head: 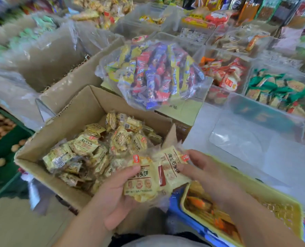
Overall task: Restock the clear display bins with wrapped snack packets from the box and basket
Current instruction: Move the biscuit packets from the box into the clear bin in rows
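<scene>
**Obscured or unclear.** The far shelves and the upper left corner are smeared by motion blur, so wrappers there read as colour only. The basket (282,210), yellow and cut off by the right edge, holds orange-brown goods too blurred to identify. A green crate (5,145) at the left edge is partly out of view and holds round brown items, possibly nuts. Both forearms run out at the bottom edge. Print on the packets is legible only in part.

**Surface and surroundings.** A shop display.
- An open cardboard box (87,107) at lower centre, with a loose heap of snack packets (87,145) in pale yellow wrap inside.
- A larger carton (59,56) lined with clear plastic, behind and to the left.
- A clear bag of mixed bars (155,75) in red, blue and yellow, resting on a carton just beyond the box.
- A clear display bin (246,125) to the right of the box, near the right hand.
- Further clear bins behind it: one of green-wrapped packets (276,88), one of red-and-white packets (226,75).
- A blue stand (189,223) under the basket.

**Hands.**
- Left hand (116,198): palm up at the box's near corner, thumb pressed on top and fingers underneath, gripping one yellow packet (141,182).
- Right hand (207,173): over the basket's near rim, thumb and curled fingers pinching the edge of a second packet (173,168), which overlaps the first.
- Both held packets sit above the box's right corner, outside the bins.
</scene>
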A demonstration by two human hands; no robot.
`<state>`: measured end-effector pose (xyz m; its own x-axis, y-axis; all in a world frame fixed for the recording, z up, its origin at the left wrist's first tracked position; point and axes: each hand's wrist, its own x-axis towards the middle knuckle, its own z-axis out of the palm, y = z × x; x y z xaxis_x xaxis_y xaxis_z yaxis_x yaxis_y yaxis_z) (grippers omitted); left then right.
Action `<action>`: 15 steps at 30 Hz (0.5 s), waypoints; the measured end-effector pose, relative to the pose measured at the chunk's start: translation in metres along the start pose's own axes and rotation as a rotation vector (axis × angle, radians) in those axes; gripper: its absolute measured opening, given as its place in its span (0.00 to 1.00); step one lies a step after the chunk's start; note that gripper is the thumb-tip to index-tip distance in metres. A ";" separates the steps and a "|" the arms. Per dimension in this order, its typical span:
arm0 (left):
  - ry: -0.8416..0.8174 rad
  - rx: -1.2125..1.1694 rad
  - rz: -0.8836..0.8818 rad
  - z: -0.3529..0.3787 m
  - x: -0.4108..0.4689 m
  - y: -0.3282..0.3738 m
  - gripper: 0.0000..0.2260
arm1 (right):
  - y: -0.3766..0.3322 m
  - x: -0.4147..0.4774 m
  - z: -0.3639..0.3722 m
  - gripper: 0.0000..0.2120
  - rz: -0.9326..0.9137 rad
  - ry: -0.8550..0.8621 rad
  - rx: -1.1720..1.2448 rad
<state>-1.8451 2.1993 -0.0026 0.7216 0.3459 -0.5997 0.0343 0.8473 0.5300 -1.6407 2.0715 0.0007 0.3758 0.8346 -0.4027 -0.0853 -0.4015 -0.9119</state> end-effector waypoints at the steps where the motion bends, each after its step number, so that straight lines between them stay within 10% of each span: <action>1: 0.055 0.016 0.025 0.010 0.000 -0.009 0.32 | 0.003 -0.004 -0.013 0.07 0.000 0.024 -0.086; 5: 0.225 0.021 0.132 0.044 -0.003 -0.036 0.24 | 0.017 -0.022 -0.061 0.13 -0.010 0.062 -0.382; 15: 0.249 -0.036 0.196 0.107 0.022 -0.053 0.22 | 0.050 -0.045 -0.141 0.05 -0.012 0.165 -0.007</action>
<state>-1.7569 2.1192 0.0202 0.5205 0.5880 -0.6192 -0.1164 0.7672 0.6307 -1.5319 1.9607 -0.0155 0.5236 0.7662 -0.3725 -0.0735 -0.3950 -0.9158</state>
